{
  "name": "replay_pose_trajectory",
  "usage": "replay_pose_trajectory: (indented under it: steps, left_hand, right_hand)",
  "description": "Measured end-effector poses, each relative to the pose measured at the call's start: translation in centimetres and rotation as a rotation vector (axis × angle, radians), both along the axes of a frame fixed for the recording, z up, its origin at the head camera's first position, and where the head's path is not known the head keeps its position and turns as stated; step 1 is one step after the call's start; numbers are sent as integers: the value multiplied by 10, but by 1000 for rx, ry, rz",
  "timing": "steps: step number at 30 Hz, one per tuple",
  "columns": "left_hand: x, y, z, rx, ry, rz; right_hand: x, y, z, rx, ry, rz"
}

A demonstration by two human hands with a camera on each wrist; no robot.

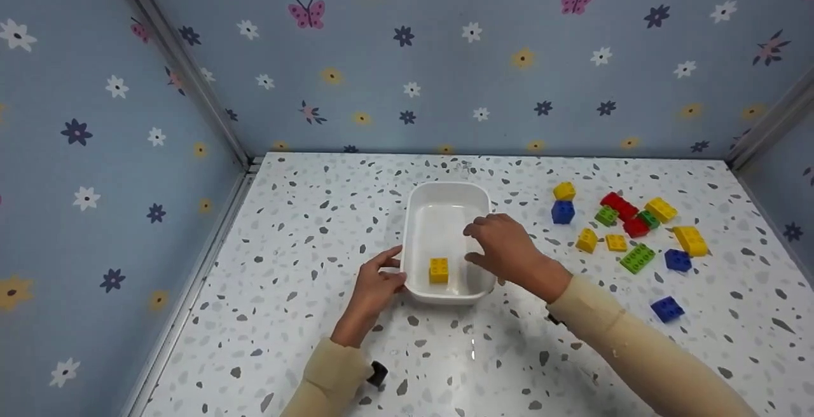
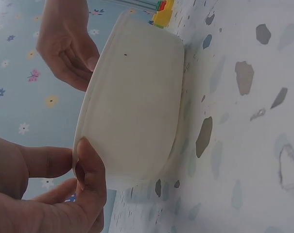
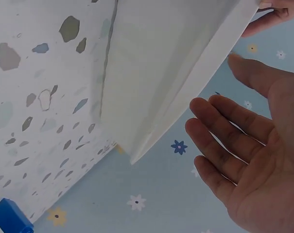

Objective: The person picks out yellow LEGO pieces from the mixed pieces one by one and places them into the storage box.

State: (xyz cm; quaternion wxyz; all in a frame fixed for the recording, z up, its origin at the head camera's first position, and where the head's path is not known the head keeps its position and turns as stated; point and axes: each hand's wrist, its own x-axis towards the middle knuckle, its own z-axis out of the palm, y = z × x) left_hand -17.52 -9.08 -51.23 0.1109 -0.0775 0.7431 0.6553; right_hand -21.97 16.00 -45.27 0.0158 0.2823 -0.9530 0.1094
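A white plastic tub (image 1: pixel 445 191) stands on the speckled table with one yellow toy brick (image 1: pixel 439 271) lying inside near its front end. At the tub's left side, my left hand (image 1: pixel 379 283) pinches the rim between thumb and fingers, which the left wrist view shows close up. Over the tub's right rim hovers my right hand (image 1: pixel 505 248), its fingers loosely bent and apart. The right wrist view shows nothing in that right hand (image 3: pixel 249 150); its palm and fingers stand just above the rim.
To the right lie several loose toy bricks: a yellow one (image 1: pixel 564 191) beside a blue one (image 1: pixel 563 212), a red one (image 1: pixel 618 205), a long green one (image 1: pixel 638 258) and a blue one (image 1: pixel 668 309) nearer the front. Flower-patterned panels (image 1: pixel 470 67) enclose the table.
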Motion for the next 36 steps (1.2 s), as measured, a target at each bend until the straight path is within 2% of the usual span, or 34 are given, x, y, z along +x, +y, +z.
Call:
replay_pose_trajectory:
  steps: [11, 27, 36]
  left_hand:
    - [1, 1, 1, -17, -1, 4]
    - [1, 0, 0, 17, 19, -8]
    - [2, 0, 1, 25, 7, 5]
  right_hand:
    - [-3, 39, 4, -67, 8, -87]
    - [1, 83, -9, -70, -15, -174]
    - [0, 107, -13, -103, 43, -186]
